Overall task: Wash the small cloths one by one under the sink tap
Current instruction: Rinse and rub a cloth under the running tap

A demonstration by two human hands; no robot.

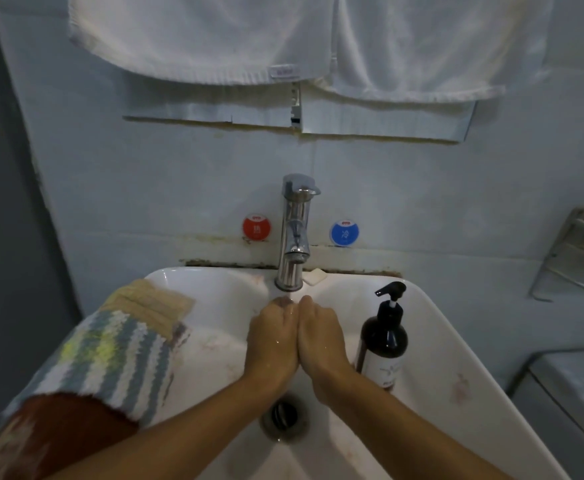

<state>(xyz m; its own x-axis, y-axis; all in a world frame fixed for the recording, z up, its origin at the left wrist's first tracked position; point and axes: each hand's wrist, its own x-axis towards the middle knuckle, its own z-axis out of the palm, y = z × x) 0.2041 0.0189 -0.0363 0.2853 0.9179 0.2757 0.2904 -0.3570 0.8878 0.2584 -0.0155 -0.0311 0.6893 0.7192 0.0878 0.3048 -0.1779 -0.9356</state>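
Both hands side by side under the tap (295, 233), edges touching: left hand (274, 336) and right hand (321, 336) backs up, fingers curled down and forward into the stream; no cloth visible in either, whether anything sits beneath the fingers cannot be told. Cloths (110, 348) piled on the sink (432, 344) rim well left of the left hand, striped one on top, tan one behind, red one nearest the camera. Pump bottle (384, 341) just right of the right hand; drain (284, 415) below the wrists.
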